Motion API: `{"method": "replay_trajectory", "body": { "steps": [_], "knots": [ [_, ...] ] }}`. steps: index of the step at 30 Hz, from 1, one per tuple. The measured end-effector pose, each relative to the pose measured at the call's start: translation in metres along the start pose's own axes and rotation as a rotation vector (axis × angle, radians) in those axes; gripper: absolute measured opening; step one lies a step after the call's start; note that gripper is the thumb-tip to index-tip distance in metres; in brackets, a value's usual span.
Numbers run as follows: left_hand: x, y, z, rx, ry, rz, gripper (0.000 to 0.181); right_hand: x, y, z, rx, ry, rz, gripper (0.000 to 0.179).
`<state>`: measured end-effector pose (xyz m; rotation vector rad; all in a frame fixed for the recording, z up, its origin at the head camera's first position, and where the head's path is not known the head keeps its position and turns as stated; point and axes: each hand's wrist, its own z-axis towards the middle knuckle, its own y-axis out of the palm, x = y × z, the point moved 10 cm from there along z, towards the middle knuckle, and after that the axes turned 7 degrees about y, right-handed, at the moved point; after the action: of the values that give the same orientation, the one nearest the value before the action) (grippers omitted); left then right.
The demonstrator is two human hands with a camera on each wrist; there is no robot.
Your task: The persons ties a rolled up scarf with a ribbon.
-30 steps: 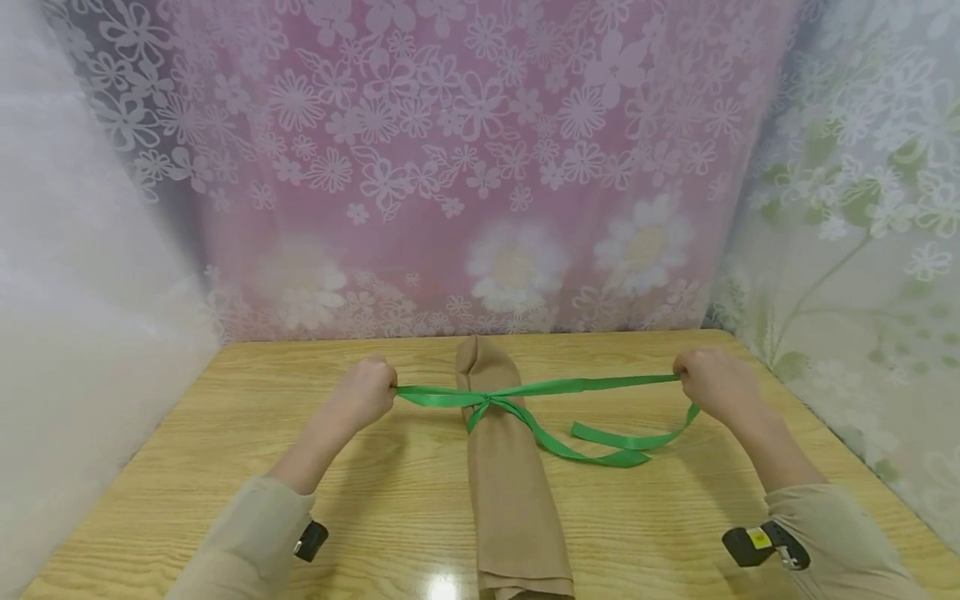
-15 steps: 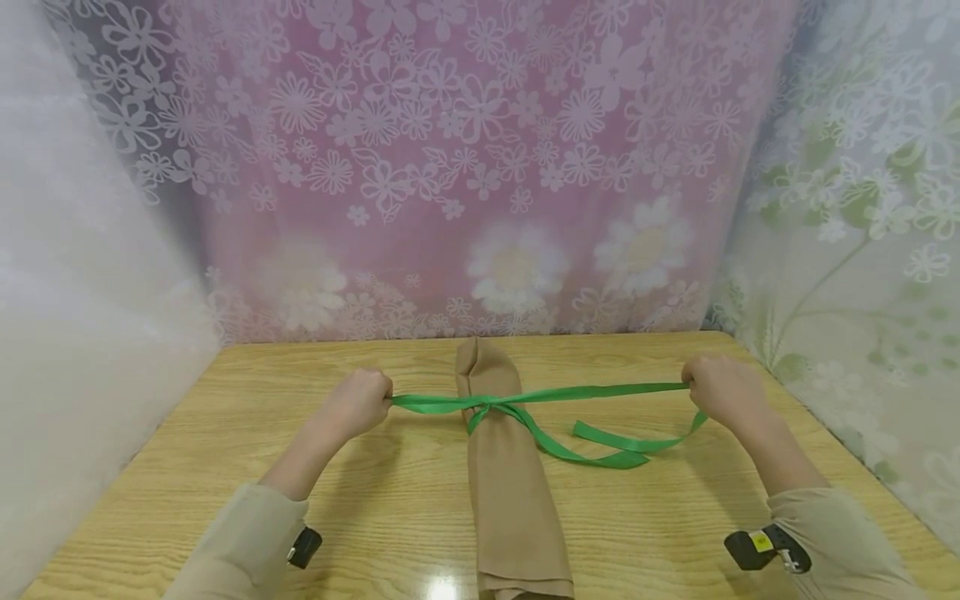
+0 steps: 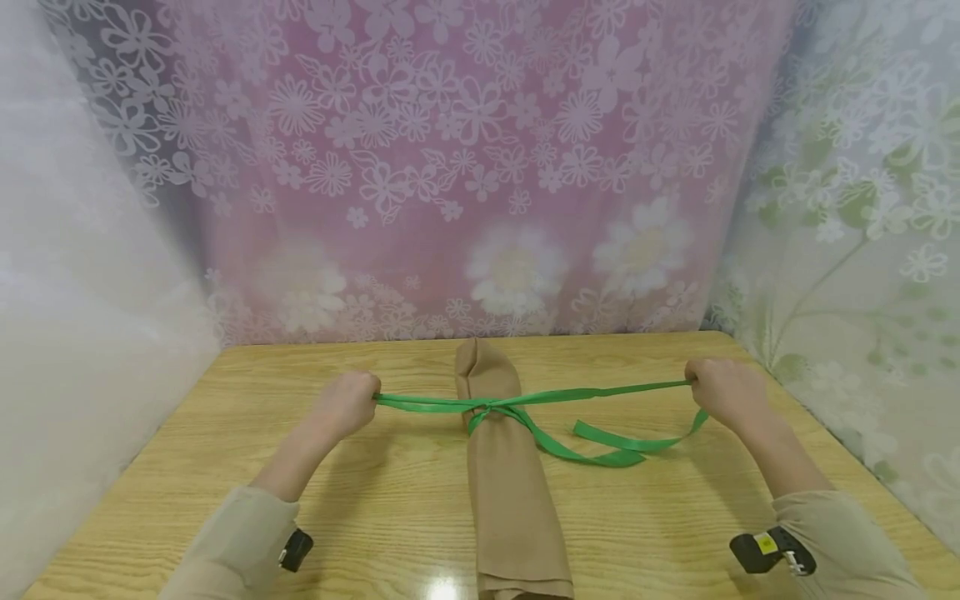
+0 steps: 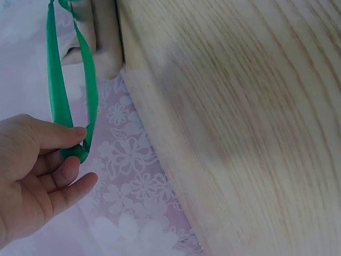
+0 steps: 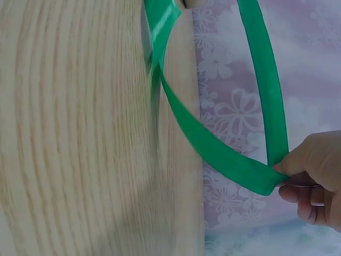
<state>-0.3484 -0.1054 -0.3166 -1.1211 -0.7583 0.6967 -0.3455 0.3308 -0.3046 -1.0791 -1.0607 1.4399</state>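
Fingers [image 4: 58, 136] of the left hand [image 3: 347, 402] are curled and pinching a doubled bit of the green ribbon [image 3: 600, 390], thumb pressed down on the fold in the left wrist view. Over at the right of the head frame, the right hand [image 3: 726, 392] is closed too, its fingers [image 5: 306, 194] and thumb nipping the ribbon where it bends back on itself. Between the two fists the ribbon runs taut and nearly level across the middle of the frame, crossing over the tan cloth roll [image 3: 510, 492] and tied round it near its upper end. One loose length curves away from the knot toward the lower right, lies on the desk [image 3: 390, 500], then rises to the right hand. The roll lies lengthwise in the centre of the desk, its far end toward the floral curtain [image 3: 480, 167] and its near end running off the bottom edge. Both hands hang above the wood, well apart, one either side of the roll.
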Motion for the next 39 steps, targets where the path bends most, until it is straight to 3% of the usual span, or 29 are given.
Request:
{"method": "replay_trajectory", "body": {
  "steps": [10, 17, 21, 25, 32, 39],
  "knots": [
    [-0.024, -0.008, -0.006, 0.015, -0.082, 0.044, 0.013, 0.008, -0.008, -0.001, 0.044, 0.012, -0.018, 0.019],
    [-0.033, -0.02, -0.014, 0.101, -0.045, 0.142, 0.01, 0.016, -0.008, 0.0, 0.008, 0.039, -0.001, 0.022],
    [-0.04, -0.028, -0.018, 0.125, -0.066, 0.164, 0.016, 0.022, -0.01, 0.002, 0.005, 0.048, -0.003, 0.022],
    [-0.049, -0.033, -0.021, 0.102, -0.108, 0.163, 0.023, 0.03, -0.012, 0.004, -0.01, 0.071, -0.008, 0.022],
    [-0.067, -0.039, -0.028, 0.027, -0.191, 0.147, 0.014, 0.038, -0.014, 0.003, -0.017, 0.091, -0.023, 0.022],
    [-0.077, -0.051, -0.037, 0.066, -0.185, 0.189, 0.026, 0.042, -0.014, 0.001, 0.0, 0.089, -0.009, 0.021]
  ]
}}
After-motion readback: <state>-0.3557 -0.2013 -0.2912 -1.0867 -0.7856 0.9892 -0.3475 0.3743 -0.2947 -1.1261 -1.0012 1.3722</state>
